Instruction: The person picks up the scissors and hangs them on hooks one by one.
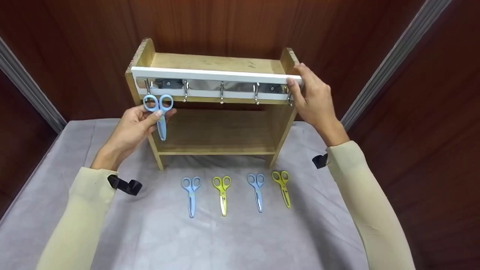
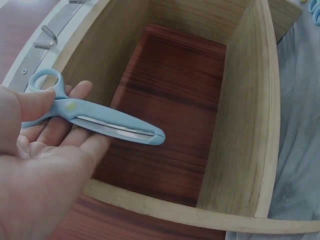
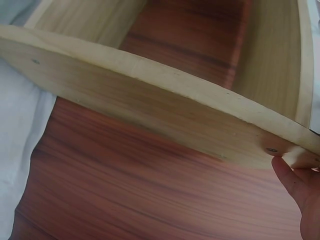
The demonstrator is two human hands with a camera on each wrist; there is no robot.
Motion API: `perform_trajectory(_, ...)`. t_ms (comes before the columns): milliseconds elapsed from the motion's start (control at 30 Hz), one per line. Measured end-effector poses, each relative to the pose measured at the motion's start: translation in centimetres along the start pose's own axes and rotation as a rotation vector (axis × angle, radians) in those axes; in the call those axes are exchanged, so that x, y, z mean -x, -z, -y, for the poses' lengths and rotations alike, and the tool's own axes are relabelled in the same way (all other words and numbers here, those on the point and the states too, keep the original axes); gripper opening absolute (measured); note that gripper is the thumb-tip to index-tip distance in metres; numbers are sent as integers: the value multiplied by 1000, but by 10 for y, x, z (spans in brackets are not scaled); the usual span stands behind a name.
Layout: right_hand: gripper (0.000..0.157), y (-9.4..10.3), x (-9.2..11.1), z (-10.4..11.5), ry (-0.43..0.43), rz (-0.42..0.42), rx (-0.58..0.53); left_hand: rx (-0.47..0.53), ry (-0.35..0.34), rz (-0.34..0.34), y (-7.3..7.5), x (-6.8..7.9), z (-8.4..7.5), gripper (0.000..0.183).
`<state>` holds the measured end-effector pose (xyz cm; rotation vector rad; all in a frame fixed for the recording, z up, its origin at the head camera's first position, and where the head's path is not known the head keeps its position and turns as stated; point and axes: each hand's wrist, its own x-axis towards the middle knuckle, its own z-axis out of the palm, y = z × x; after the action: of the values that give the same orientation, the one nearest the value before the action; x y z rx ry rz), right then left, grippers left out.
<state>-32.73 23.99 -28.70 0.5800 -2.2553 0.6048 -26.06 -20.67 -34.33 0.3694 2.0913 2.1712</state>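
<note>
My left hand (image 1: 133, 125) pinches a pair of light blue scissors (image 1: 161, 125) between thumb and fingers. Their handle loops point up, just below the leftmost hook of a white hook rack (image 1: 221, 75). In the left wrist view, the closed scissors (image 2: 112, 120) lie across the fingers, blade tip outward. The rack spans the front of a small wooden shelf (image 1: 217, 153) and bears several metal hooks. At its right end my right hand (image 1: 317, 99) grips the corner, thumb on the white board; in the right wrist view, a finger touches the side panel (image 3: 150, 107).
On the grey cloth (image 1: 168, 240) before the shelf lie blue scissors (image 1: 191, 198), yellow scissors (image 1: 223, 198), more blue scissors (image 1: 258, 195) and more yellow scissors (image 1: 284, 191) in a row. Dark reddish wood panels (image 1: 225, 22) stand behind and at both sides.
</note>
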Motion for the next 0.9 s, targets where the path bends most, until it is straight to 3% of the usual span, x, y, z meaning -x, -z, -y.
perform_trajectory(200,46,-2,0,0,1,-10,-3,-85,-2,-31,0,0,3,50)
perform_trajectory(467,46,-5,2,0,3,-11,-13,-191,-48,-195,-3,5,7,48)
perform_trajectory(700,47,-4,0,1,0,-8,-14,-405,9,-278,-10,11,4,48)
perform_trajectory(900,47,-4,1,0,3,-13,-11,-536,-45,-342,-18,19,4,43)
